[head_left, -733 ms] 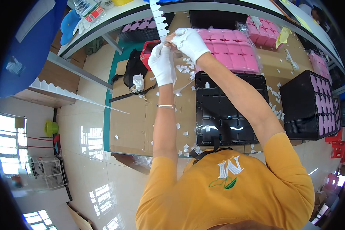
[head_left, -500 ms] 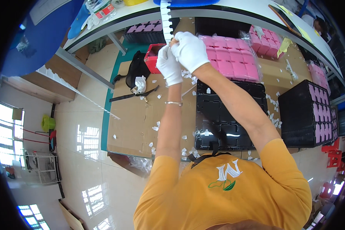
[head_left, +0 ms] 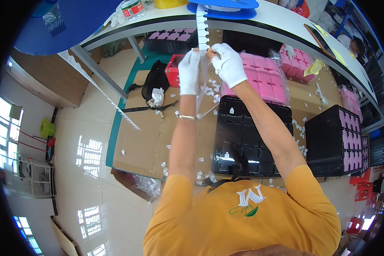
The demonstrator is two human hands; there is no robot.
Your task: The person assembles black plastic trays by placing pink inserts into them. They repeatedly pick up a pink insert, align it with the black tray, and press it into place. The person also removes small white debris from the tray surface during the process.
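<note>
Head view: both hands in white gloves raised at upper centre of frame. Left hand [head_left: 189,71] pinches long white notched plastic strip [head_left: 202,26] between fingertips; right hand [head_left: 228,64] grips same strip just beside it, fingers closed on it. Strip runs up to white counter [head_left: 281,22] edge near blue reel [head_left: 226,9], lower end hangs between forearms. Below: brown cardboard sheet [head_left: 145,141] on floor, strewn with small white scraps; black compartment tray [head_left: 243,141] at centre; pink trays [head_left: 273,81] upper right.
</note>
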